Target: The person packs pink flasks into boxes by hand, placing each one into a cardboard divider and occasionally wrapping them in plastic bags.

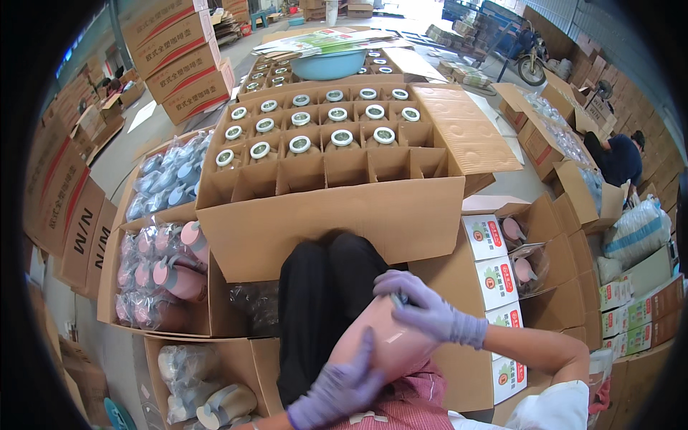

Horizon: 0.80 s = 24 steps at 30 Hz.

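Note:
My left hand (344,384), in a light purple glove, grips the side of a pink plastic pot body (384,336) that lies tilted over my lap. At the pot's upper end, my right hand (416,309), gloved alike, curls its fingers around a small bluish-grey part (399,299), mostly hidden by the fingers. In front of my knees stands a large cardboard box (344,220) with dividers; rows of glass liners with white rims (300,144) stand in its cells, while the nearest row of cells holds none that I can see.
Pink pots (180,277) in plastic bags fill a carton at the left, blue ones (172,172) behind it, beige ones (228,406) nearer. White printed boxes (494,287) line an open carton at the right. A blue basin (328,65) sits farther back. A person (623,158) crouches at far right.

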Each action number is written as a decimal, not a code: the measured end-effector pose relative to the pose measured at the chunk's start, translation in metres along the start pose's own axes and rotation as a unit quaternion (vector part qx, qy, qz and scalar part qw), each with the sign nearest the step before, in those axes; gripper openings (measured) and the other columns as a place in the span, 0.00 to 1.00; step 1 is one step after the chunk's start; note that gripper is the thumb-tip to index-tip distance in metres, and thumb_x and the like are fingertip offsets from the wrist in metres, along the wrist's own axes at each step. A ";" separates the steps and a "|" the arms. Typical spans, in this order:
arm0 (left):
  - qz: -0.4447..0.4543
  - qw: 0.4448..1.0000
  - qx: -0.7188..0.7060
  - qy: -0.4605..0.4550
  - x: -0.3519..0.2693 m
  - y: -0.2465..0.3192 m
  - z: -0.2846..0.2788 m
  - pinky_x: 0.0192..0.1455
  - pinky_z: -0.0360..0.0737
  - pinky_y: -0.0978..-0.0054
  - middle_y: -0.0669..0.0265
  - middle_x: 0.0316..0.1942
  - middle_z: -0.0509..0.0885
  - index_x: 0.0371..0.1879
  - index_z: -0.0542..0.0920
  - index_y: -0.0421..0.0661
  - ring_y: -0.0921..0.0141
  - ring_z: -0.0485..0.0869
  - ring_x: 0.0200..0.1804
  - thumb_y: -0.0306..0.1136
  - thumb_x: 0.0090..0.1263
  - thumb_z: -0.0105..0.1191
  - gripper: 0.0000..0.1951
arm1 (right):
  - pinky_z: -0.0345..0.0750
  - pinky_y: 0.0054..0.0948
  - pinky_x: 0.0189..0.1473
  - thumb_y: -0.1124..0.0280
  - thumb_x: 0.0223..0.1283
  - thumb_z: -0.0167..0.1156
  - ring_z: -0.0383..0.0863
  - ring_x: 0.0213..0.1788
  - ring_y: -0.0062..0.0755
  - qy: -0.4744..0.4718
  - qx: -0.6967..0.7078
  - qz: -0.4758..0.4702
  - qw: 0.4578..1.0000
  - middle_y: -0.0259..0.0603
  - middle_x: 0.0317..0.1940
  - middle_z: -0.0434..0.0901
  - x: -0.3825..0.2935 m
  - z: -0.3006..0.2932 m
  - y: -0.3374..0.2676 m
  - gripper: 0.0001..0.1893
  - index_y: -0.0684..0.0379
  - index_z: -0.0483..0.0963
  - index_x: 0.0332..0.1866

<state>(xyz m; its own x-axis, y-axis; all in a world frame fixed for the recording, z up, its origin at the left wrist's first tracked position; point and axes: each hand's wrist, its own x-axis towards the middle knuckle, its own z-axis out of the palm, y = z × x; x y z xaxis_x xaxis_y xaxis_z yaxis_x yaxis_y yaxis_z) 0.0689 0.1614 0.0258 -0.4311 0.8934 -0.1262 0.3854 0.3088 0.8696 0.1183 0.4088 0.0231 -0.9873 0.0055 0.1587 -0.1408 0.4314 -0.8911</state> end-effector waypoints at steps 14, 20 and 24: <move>0.037 0.991 -0.016 0.126 -0.001 -0.019 -0.013 0.28 0.77 0.68 0.54 0.19 0.78 0.77 0.59 0.41 0.57 0.82 0.21 0.33 0.69 0.59 0.37 | 0.58 0.44 0.75 0.45 0.59 0.63 0.61 0.74 0.54 -0.082 -0.032 0.013 0.996 0.54 0.70 0.65 0.011 -0.005 -0.011 0.43 0.62 0.62 0.73; -0.016 0.994 -0.019 0.107 0.005 -0.021 -0.036 0.33 0.80 0.73 0.61 0.21 0.82 0.77 0.59 0.41 0.70 0.83 0.23 0.33 0.65 0.65 0.42 | 0.55 0.49 0.75 0.42 0.58 0.63 0.56 0.75 0.59 -0.074 -0.094 0.049 0.992 0.55 0.74 0.59 -0.005 -0.005 -0.015 0.48 0.63 0.57 0.76; -0.103 0.982 -0.141 -0.065 -0.013 -0.060 -0.060 0.36 0.78 0.78 0.66 0.22 0.80 0.79 0.55 0.45 0.78 0.75 0.26 0.40 0.63 0.70 0.48 | 0.48 0.60 0.75 0.40 0.53 0.67 0.51 0.78 0.63 -0.167 -0.167 -0.129 0.963 0.57 0.76 0.56 0.015 -0.030 -0.026 0.48 0.56 0.61 0.76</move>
<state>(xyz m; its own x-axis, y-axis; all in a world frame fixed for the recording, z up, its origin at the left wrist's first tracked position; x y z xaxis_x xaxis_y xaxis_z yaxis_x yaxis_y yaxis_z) 0.0024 0.1116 0.0035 -0.3609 0.8615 -0.3573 0.0513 0.4008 0.9147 0.1097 0.4242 0.0614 -0.8988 -0.4075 0.1617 -0.4089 0.6460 -0.6446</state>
